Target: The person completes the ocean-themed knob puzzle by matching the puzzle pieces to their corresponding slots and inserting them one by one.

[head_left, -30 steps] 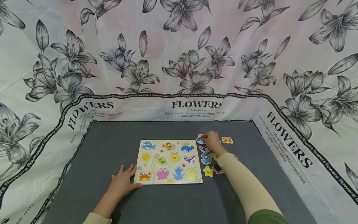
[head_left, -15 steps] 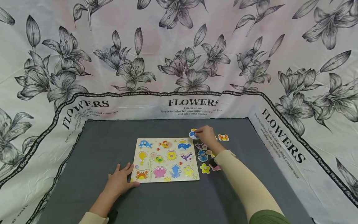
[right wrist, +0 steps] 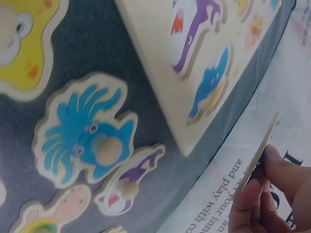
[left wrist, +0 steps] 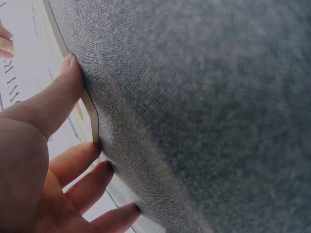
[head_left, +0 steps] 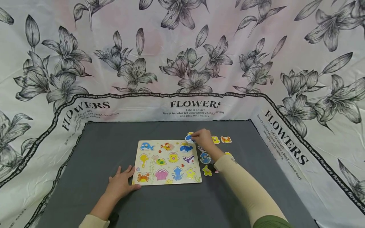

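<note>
A wooden peg puzzle board (head_left: 181, 152) with sea-animal shapes lies flat on the grey table. My left hand (head_left: 121, 183) rests at its lower left corner, fingers spread, with thumb and fingertips against the edge; the left wrist view shows the thumb (left wrist: 65, 92) along the board's side. My right hand (head_left: 203, 139) pinches a blue whale puzzle piece (head_left: 188, 138) over the board's upper right corner, near the whale-shaped recess. In the right wrist view this piece (right wrist: 256, 158) appears edge-on between thumb and fingers, above the surface.
Loose pieces lie right of the board: a crab (head_left: 226, 139), a yellow piece (head_left: 215, 139), a blue squid (head_left: 205, 158), a yellow star (head_left: 207, 171) and a purple whale (right wrist: 129, 184). The right forearm partly covers others. Flower-printed cloth (head_left: 194, 107) rises behind the table.
My right hand has lifted the blue whale piece from the loose pieces and moved it left to the board's upper right corner. The left hand stays at the board; the head view shifted slightly.
</note>
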`<action>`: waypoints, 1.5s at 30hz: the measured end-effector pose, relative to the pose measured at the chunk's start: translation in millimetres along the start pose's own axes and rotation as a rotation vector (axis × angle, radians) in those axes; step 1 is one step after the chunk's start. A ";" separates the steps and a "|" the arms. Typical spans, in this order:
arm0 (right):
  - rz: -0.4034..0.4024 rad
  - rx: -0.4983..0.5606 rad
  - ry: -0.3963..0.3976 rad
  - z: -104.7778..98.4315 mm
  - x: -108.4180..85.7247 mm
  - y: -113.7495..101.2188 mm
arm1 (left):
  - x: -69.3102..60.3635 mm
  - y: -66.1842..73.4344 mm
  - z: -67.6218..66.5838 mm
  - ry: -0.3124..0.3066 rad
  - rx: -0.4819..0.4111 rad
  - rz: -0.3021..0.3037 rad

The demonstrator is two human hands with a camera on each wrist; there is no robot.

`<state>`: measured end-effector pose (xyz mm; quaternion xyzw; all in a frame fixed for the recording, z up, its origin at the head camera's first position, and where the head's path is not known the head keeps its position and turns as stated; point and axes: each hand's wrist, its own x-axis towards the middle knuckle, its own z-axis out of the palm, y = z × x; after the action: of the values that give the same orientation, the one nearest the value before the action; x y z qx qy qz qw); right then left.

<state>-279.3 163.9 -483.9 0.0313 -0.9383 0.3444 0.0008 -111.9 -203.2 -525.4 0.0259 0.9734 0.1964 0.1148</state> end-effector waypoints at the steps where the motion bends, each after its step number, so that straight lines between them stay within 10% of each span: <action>1: -0.008 -0.001 0.000 0.8 -0.6 -1.4 | 0.3 0.1 -0.4 -0.001 -0.001 0.000; 45: 0.015 -0.088 -0.128 48.0 -5.8 4.0 | 0.6 -4.0 1.1 0.011 -0.006 0.012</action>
<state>-272.8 136.3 -523.2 0.0463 -0.9509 0.3001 -0.0602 -112.2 -206.4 -528.1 0.0303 0.9733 0.2000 0.1085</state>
